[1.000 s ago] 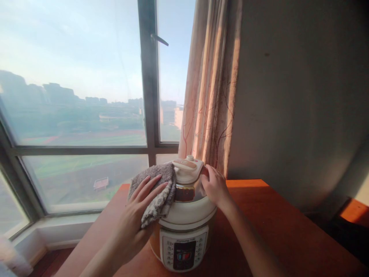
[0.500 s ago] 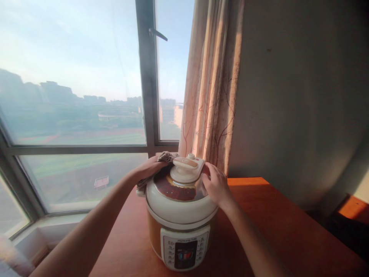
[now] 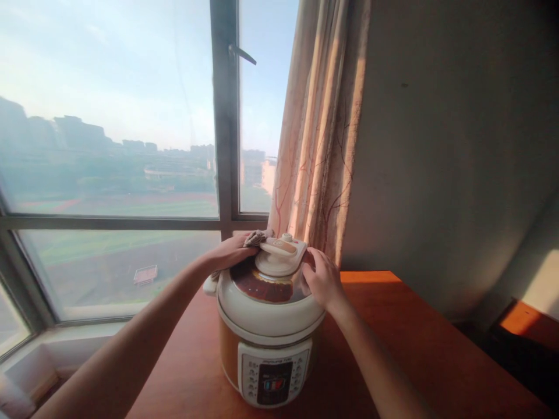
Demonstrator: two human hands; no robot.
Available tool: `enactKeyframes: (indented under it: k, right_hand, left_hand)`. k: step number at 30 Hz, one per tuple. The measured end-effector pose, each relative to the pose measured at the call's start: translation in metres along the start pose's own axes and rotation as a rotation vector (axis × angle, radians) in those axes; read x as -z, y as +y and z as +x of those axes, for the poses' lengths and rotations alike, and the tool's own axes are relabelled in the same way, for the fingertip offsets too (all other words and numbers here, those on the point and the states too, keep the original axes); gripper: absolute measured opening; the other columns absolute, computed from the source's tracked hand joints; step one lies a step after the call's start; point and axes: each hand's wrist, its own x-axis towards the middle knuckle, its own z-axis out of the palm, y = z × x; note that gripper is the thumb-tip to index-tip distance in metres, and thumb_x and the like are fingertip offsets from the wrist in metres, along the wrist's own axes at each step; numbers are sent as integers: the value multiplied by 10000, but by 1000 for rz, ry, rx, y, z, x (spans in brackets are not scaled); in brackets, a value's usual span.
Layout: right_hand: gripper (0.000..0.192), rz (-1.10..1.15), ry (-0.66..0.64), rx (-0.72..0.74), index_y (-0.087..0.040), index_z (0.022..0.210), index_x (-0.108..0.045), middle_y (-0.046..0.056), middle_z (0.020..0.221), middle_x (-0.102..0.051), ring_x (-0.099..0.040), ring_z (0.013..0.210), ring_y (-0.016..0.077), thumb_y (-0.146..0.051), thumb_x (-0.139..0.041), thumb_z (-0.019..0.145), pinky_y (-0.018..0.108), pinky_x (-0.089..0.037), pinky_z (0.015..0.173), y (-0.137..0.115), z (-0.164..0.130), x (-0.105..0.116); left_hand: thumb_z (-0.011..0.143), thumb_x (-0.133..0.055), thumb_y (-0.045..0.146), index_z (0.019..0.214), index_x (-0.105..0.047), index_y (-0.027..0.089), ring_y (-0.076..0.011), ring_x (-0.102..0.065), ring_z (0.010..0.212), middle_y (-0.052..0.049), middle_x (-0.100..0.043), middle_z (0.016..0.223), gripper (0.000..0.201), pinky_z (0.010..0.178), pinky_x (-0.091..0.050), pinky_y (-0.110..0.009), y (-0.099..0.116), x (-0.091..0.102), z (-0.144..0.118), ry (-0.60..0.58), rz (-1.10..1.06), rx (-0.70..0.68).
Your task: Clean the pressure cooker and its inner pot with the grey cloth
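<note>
A white and brown electric pressure cooker (image 3: pixel 271 319) stands upright on the reddish-brown table, its control panel facing me. Its lid carries a white handle (image 3: pixel 279 247) and a small valve. At the lid's back left, my left hand (image 3: pixel 233 251) is closed on a crumpled greyish-brown cloth (image 3: pixel 255 237) beside the handle. My right hand (image 3: pixel 322 278) rests on the right side of the lid, fingers bent by the edge of the handle base. Its palm side is hidden, and I see no object in it.
The wooden table (image 3: pixel 375 343) extends to the right of the cooker. Behind it hang a beige curtain (image 3: pixel 323 134) and a window frame (image 3: pixel 225 116). A grey wall (image 3: pixel 437 163) stands at the right, and a white sill (image 3: pixel 87 334) runs along the left.
The view has shifted slightly, so the cooker appears a little farther left. My left hand and the cloth have moved toward the lid handle. My right hand stays at the lid's right side.
</note>
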Motion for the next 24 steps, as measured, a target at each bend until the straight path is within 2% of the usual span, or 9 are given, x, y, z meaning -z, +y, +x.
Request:
enactKeyframes:
  k: [4,10,14,19,24]
  right_hand:
    - [478,2,-7,-4,-101,1312,-611,151,1368,-632,-556,1298,278,-245,-442,890,392,-375,1128,0,1,-1]
    - [486,23,-21,-31,-117,1310,-607,146,1370,-632,-557,1296,287,-279,-447,880,401,-384,1118,0,2,-1]
    - [478,26,-16,-34,-131,1291,-617,146,1353,-642,-570,1283,285,-285,-457,867,396,-397,1106,0,2,-1]
    - [492,20,-11,-28,-113,1295,-615,157,1353,-640,-569,1280,294,-291,-455,865,408,-395,1108,-1,2,-1]
    - [476,15,-35,-15,-112,1272,-627,159,1327,-653,-587,1251,289,-272,-451,861,398,-418,1081,0,3,0]
  left_hand:
    - [881,-502,399,1351,-616,194,-306,-533,1308,-68,-595,1440,525,1166,-357,-398,4,-1,-25,56,25,-116]
    - [928,-478,353,1324,-656,202,-333,-460,1393,-96,-484,1548,459,1177,-356,-483,6,-4,-47,87,170,-239]
    - [945,-464,307,1373,-628,225,-313,-440,1416,-85,-496,1540,466,1193,-335,-481,15,-8,-59,105,224,-269]
    - [984,-446,402,1473,-528,264,-306,-429,1428,-54,-485,1554,515,1196,-316,-496,34,-14,-77,142,270,-287]
    - [993,-437,444,1510,-478,288,-302,-402,1451,-37,-451,1578,541,1204,-312,-494,40,-19,-97,150,259,-263]
